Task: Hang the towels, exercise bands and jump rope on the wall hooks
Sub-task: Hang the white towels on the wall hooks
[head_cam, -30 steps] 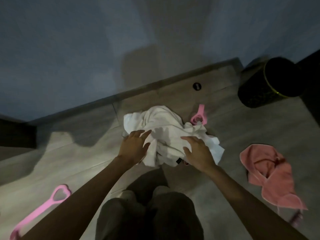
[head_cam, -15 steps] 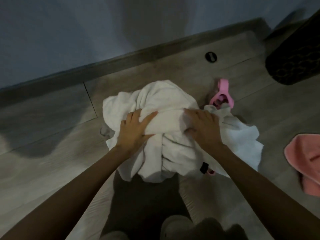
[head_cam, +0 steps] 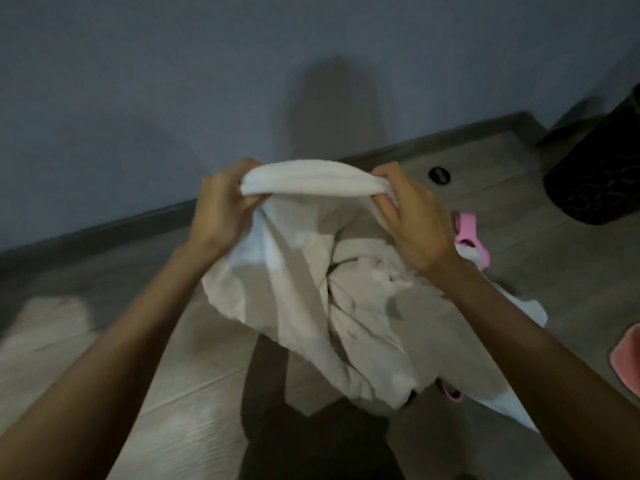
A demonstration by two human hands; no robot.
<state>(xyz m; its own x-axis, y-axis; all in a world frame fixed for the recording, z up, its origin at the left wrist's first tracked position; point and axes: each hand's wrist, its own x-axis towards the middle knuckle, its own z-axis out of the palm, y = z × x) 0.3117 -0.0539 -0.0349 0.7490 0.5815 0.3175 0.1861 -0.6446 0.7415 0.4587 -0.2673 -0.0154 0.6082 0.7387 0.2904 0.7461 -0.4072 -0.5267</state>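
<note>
A large white towel [head_cam: 311,289] hangs bunched from its top edge, lifted off the wooden floor. My left hand [head_cam: 225,206] grips the left end of that edge and my right hand [head_cam: 412,216] grips the right end, the fabric stretched between them. A pink exercise band [head_cam: 467,233] lies on the floor behind my right hand, partly covered by the towel. A small pink piece [head_cam: 450,393] peeks out below the towel's lower fold. The edge of a pink towel [head_cam: 627,358] shows at the far right. No wall hooks are in view.
A blue-grey wall [head_cam: 173,98] with a dark skirting board runs across the back. A black patterned cylindrical bin [head_cam: 595,174] stands at the right by the wall. A small black round fitting [head_cam: 439,174] sits in the floor near the skirting.
Both hands closed on the white towel's upper edge and raised it from the floor; before, it lay in a heap under my palms. The view tilted up towards the wall.
</note>
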